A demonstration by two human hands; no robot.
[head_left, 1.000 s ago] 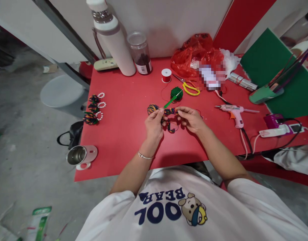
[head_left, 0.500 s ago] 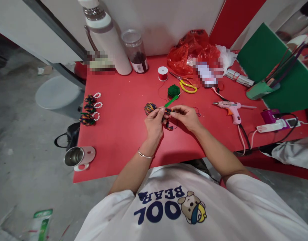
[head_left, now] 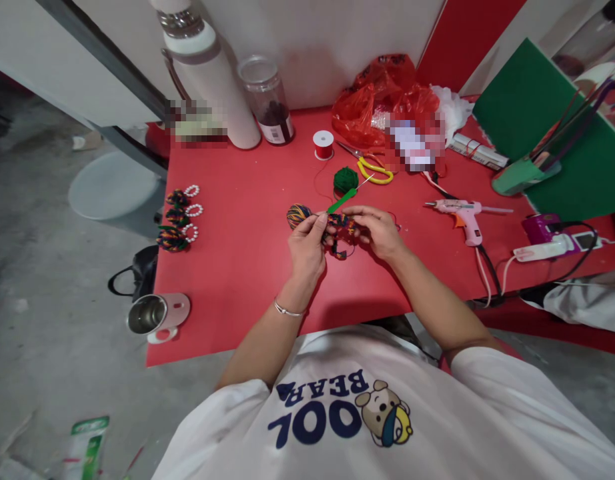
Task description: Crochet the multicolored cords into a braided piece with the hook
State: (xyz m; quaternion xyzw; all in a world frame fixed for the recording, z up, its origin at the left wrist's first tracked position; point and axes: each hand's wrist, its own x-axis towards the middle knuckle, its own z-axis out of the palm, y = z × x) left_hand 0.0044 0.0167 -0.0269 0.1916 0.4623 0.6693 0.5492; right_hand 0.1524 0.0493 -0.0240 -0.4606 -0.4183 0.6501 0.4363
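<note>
My left hand (head_left: 307, 243) is closed, thumb against fingers, on a small crocheted piece (head_left: 341, 223) of multicoloured dark yarn. At the other end of that piece, my right hand (head_left: 380, 232) has its thumb and fingers apart around the edge. A dark strip (head_left: 340, 254) of the same yarn dangles below. The green-handled crochet hook (head_left: 342, 201) has its handle end at my left fingertips; whether they grip it I cannot tell. Just behind my left hand sits a multicoloured yarn ball (head_left: 298, 215), with a green yarn ball (head_left: 346, 179) farther back.
Yellow-handled scissors (head_left: 375, 171), a red ribbon spool (head_left: 323, 145) and a red plastic bag (head_left: 387, 100) lie at the back. To the right are a pink glue gun (head_left: 465, 217) and its cable. Yarn pieces with beaded loops (head_left: 173, 215) and a mug (head_left: 160, 316) line the left edge.
The right thumb and fingers have parted from their pinch and drawn slightly right, so more of the crocheted piece shows. The left hand keeps its hold.
</note>
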